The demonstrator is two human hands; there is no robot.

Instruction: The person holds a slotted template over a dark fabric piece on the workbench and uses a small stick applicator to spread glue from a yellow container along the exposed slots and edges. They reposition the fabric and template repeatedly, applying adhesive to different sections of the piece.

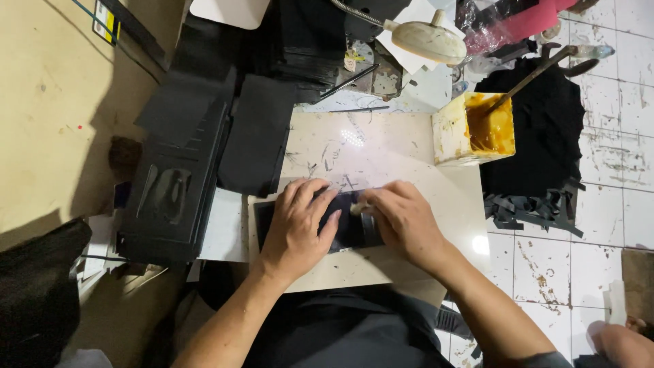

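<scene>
White floor tiles (613, 225), stained and scuffed, border a pale worktop (381, 146) marked with dark smears. At lower centre of the frame a dark rectangular piece (344, 228) lies flat on the worktop, long axis running left to right.

The left hand (298, 228) presses down on the piece's left half, fingers (310, 194) spread and extended flat, gripping nothing. The right hand (407, 221) sits over the piece's right end, fingers curled and closed around a small pale tool (360, 208) whose tip points left, toward the middle of the piece. Both hands touch the piece; the right one carries the tool.

Upper right of the piece, a yellowed square container (456, 133) holds amber glue (492, 126) with a brush handle (535, 73) leaning out. Stacks of black sheets (184, 177) fill the left of the frame.
</scene>
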